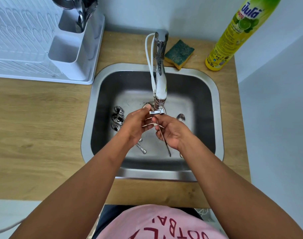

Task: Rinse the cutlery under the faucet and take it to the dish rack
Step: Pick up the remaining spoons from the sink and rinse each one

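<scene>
At the far left the dish rack is seen, with some cutlery already standing in its holder. In the sink, dirty spoons are left beside the left hand, whose fingers are closed loosely near the faucet outlet. One thin utensil is pinched by the right hand, its handle pointing down. If it is wet, it may slip from this light pinch and fall back among the dirty spoons.
</scene>
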